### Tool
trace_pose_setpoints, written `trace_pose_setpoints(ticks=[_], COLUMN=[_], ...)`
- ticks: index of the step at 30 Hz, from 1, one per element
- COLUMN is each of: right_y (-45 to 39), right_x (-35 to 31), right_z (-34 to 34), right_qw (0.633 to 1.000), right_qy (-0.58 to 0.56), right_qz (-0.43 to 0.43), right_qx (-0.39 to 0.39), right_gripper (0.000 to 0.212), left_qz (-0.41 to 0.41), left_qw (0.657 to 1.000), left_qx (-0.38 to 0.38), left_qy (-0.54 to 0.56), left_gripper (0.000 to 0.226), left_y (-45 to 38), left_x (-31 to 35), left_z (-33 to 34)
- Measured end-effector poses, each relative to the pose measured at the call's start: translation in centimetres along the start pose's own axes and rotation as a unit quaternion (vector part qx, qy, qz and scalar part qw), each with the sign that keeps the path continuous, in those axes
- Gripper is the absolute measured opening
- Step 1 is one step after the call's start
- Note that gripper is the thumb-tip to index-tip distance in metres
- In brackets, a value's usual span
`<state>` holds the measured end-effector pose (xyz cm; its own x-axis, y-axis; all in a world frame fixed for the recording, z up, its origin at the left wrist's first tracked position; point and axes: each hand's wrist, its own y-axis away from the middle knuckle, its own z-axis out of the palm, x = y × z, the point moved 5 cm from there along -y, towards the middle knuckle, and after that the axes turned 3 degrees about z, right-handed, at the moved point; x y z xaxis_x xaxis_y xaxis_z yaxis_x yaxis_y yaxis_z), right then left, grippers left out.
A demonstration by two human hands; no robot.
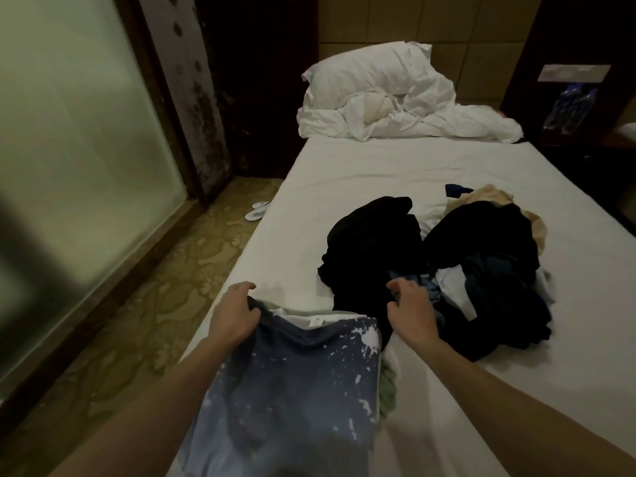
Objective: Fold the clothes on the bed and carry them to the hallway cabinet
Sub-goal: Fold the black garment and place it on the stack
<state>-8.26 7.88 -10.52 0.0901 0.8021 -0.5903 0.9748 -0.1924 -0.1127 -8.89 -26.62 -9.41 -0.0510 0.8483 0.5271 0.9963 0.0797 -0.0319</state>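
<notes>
A person leans over a white-sheeted bed (378,173), both bare arms reaching forward across its near end. The left hand (235,313) grips the upper left corner of a navy T-shirt (292,383) spattered with white paint-like marks, its fingers curled over a bunched fold of the dark fabric near the collar. The shirt lies spread between the two forearms, its neckline pointing up the bed and its lower part running out of the bottom of the view; a strip of pale green cloth (388,390) shows from beneath its right edge. The right hand (411,309) sits just beyond the shirt's upper right corner, fingers curled downward at the near edge of a heap of unfolded clothes (447,263); whether it actually grips any fabric there cannot be told. That heap, mostly black garments mixed with blue, white and beige pieces, lies in the middle of the bed, just ahead and to the right of both hands. The two hands are well apart, one at each side of the shirt's collar. At the head of the bed, a white pillow (371,74) rests on a crumpled white duvet (413,122). A pair of white slippers (256,211) lies on the patterned carpet (137,304) left of the bed, beside a frosted glass wall (75,149).
</notes>
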Motion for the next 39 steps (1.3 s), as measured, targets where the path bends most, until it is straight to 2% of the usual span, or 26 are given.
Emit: trace_pose_setpoints(ticks=[3,10,17,21,26,29,31,33,35,36,38,39], right_y=[0.0,1.0,-0.8,-2.9,-6.5,-7.7,-8.1,-8.4,-8.7,-8.8,-9.0,-9.0], right_x=[2.5,6.9,12.0,13.9,16.0,16.8,16.8,16.8,17.0,17.3,17.6,17.6], right_z=[-2.4,-8.0,-13.7,-16.0,-16.1,-15.6,-15.6,-15.6,-15.6,-15.6,-15.7,-15.8], right_qw=[0.994,0.986,0.981,0.983,0.989,0.992,0.994,0.996,0.996,0.996,0.996,0.995], right_qy=[0.092,0.164,0.194,0.176,0.147,0.123,0.104,0.080,0.056,0.041,0.005,-0.010], right_qz=[-0.032,-0.008,0.014,0.000,0.031,0.020,0.010,0.008,0.008,0.010,0.015,0.018], right_qx=[0.056,0.029,0.025,0.055,0.000,-0.020,-0.025,-0.039,-0.065,-0.079,-0.092,-0.094], right_gripper=[0.038,0.046,0.054,0.061,0.074,0.060,0.052,0.050,0.047,0.044,0.032,0.027], left_qz=[0.058,0.187,0.244,0.264,0.235,0.199,0.130,0.104,0.123,0.129,0.118,0.105], left_qw=[0.998,0.979,0.964,0.958,0.970,0.972,0.970,0.971,0.978,0.980,0.983,0.983], left_qx=[-0.012,-0.078,-0.098,-0.106,-0.067,-0.077,-0.106,-0.121,-0.100,-0.086,-0.065,-0.061], left_qy=[-0.027,-0.019,-0.029,-0.035,0.009,0.094,0.178,0.177,0.133,0.121,0.126,0.137], left_gripper=[0.047,0.037,0.036,0.035,0.064,0.077,0.080,0.061,0.020,0.009,0.011,0.020], left_y=[0.5,1.8,1.7,0.2,-2.8,-4.8,-6.2,-7.4,-8.2,-8.3,-8.5,-8.5], left_x=[3.8,13.5,22.8,27.3,31.1,32.6,33.1,33.4,33.7,34.0,34.1,34.2], left_z=[0.9,5.1,11.1,14.3,17.2,18.6,19.5,20.5,21.0,20.9,20.7,20.5])
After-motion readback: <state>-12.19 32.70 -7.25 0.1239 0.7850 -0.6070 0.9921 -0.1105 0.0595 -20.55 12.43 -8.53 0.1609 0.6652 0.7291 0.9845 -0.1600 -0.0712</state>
